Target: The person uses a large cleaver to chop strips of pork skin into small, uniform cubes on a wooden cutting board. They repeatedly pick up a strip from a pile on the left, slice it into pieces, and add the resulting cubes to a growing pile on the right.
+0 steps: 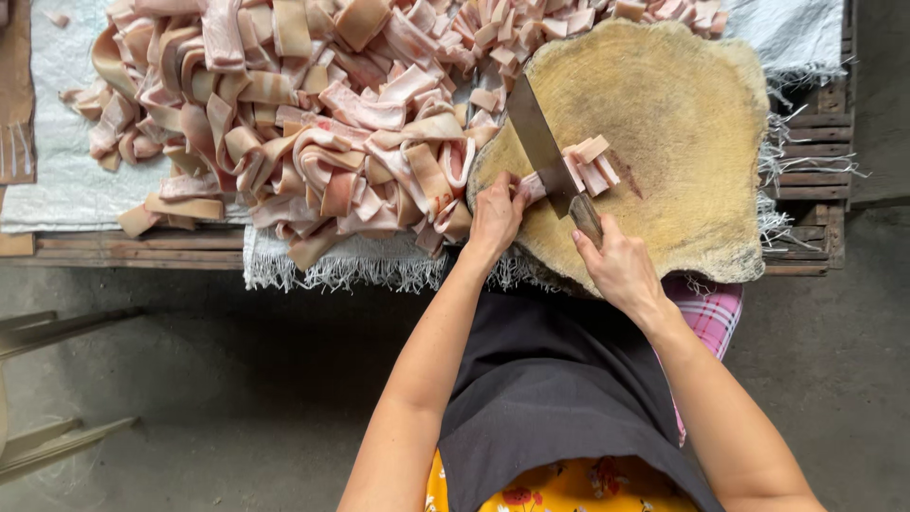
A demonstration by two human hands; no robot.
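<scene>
Cutting on a round wooden chopping block (682, 114): the right hand (616, 265) is clenched around the handle of a cleaver (545, 152), its blade across a pork strip (583, 171). The left hand (495, 220) pinches the strip's left end. Far left, a pile of pork strips (313, 114) lies on white woven sacking (66, 171).

Both arms are bare to above the elbow, no sleeves showing, and the left hand (494, 220) and right hand (618, 267) wear no gloves. A dark grey apron covers the lap, over a yellow floral garment and pink plaid cloth.
</scene>
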